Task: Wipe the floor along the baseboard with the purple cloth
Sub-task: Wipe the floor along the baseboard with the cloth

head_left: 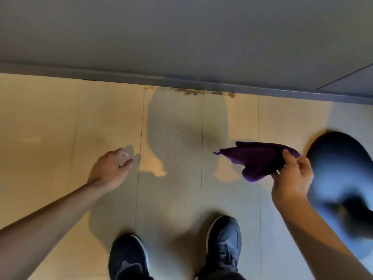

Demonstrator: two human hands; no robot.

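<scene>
**Cloth pinched in right hand, above floor short of baseboard**

Right hand (pixel 290 176) has the purple cloth (pixel 260 158) pinched at one end: thumb on top, the other fingers (pixel 302 160) curled under and behind the fabric. Most of the cloth sticks out from the fingertips toward the left hand, folded/bunched, tapering to a small corner tag at its far tip. It looks held up off the floor (pixel 60 118), w/ a shadow patch below it, but whether the low edge touches the boards can't be told.

Relative to the baseboard (pixel 121 76): cloth sits well short of it, roughly midway between the baseboard and the shoes (pixel 224 239). A strip of brownish marks (pixel 191 91) lies on the floor right against the baseboard, further away than the cloth and a bit to its left.

Left hand (pixel 110 168) hangs loose, fingers half-curled, nothing in it, about as far from the baseboard as the cloth is, well apart from it.

Dark rounded blurred object (pixel 339 168) just beside the right hand, on its outer side; can't tell what it is. Person's shadow runs from the shoes up to the baseboard.
</scene>
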